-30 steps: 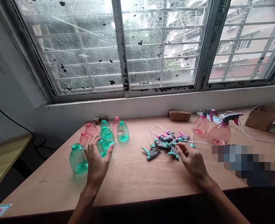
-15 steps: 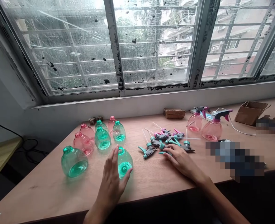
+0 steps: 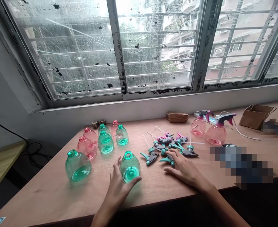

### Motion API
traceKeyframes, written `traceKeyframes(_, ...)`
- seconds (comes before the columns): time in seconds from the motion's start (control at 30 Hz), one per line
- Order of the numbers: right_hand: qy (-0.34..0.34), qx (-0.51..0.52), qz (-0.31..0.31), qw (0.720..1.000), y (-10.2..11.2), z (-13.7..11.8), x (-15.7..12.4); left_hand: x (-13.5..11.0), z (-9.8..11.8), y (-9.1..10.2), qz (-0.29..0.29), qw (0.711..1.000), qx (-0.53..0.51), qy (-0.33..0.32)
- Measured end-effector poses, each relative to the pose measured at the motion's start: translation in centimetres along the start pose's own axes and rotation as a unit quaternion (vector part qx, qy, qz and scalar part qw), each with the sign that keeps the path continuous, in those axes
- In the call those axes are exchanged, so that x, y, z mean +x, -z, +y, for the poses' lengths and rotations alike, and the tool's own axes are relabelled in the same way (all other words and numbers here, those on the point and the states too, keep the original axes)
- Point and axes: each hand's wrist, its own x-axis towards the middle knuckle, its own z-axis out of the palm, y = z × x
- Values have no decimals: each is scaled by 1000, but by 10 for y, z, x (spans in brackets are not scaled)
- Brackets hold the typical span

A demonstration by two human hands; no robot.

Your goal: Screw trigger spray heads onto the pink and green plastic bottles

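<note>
My left hand (image 3: pixel 119 186) is wrapped around the near side of a clear green round plastic bottle (image 3: pixel 130 166), fingers on its left and thumb at its lower right. The bottle stands upright, open-necked, on the wooden tabletop (image 3: pixel 153 189) near the front edge. My right hand (image 3: pixel 184 167) lies flat, fingers spread and gripping nothing, fingertips touching a teal-and-grey trigger spray head (image 3: pixel 167 159) at the near edge of the loose pile of spray heads (image 3: pixel 174 143).

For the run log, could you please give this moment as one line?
left hand: cups upright, uncapped green bottle | right hand: flat on teal spray trigger
</note>
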Motion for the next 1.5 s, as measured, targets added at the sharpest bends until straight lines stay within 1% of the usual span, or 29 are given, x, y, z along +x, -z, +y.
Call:
traceKeyframes(0.1, 3, -23, 13, 1000, -5, 5, 1, 1, 0, -2, -52, 998, 37, 8)
traceKeyframes(0.2, -6, -42, -1, 999, -8, 8, 2, 0, 4, 0, -72, 997, 34, -10)
traceKeyframes(0.27, -15, -35, -6, 999, -6, 7, 3, 0, 7, 3, -83, 996, 28, -21)
traceKeyframes(0.37, -26, -16, 0, 1000, -3, 5, 4, 0, 9, 6, -85, 996, -19, -28)
traceKeyframes(0.43, -31, -16, 4, 999, -3, 7, 3, 1, 10, 7, -75, 992, -101, -6)
traceKeyframes(0.5, -33, -26, 7, 999, -6, 11, 3, 1, 10, 7, -61, 980, -185, 37)
traceKeyframes(0.57, -29, -33, 10, 999, -10, 17, 4, 2, 11, 8, -46, 969, -232, 72)
traceKeyframes(0.7, -8, -20, 22, 1000, -15, 24, 4, 2, 17, 13, -6, 966, -238, 102)
traceKeyframes(0.8, -8, -2, 28, 1000, -16, 28, 3, 1, 22, 17, 29, 961, -241, 134)
traceKeyframes(0.93, 15, 48, 43, 998, -15, 32, 3, 0, 24, 18, 75, 953, -243, 163)
traceKeyframes(1.03, 31, 85, 44, 995, -13, 33, 3, 0, 21, 18, 82, 951, -248, 165)
traceKeyframes(1.1, 24, 102, 51, 993, -11, 33, 3, 1, 20, 18, 79, 950, -250, 168)
traceKeyframes(1.2, 5, 122, 92, 988, -11, 32, 3, 1, 22, 18, 77, 950, -251, 169)
traceKeyframes(1.4, -18, 104, 243, 964, -11, 32, 1, -4, 35, 21, 79, 952, -247, 161)
traceKeyframes(1.5, -37, 92, 307, 946, -9, 31, 1, -4, 35, 20, 74, 953, -247, 161)
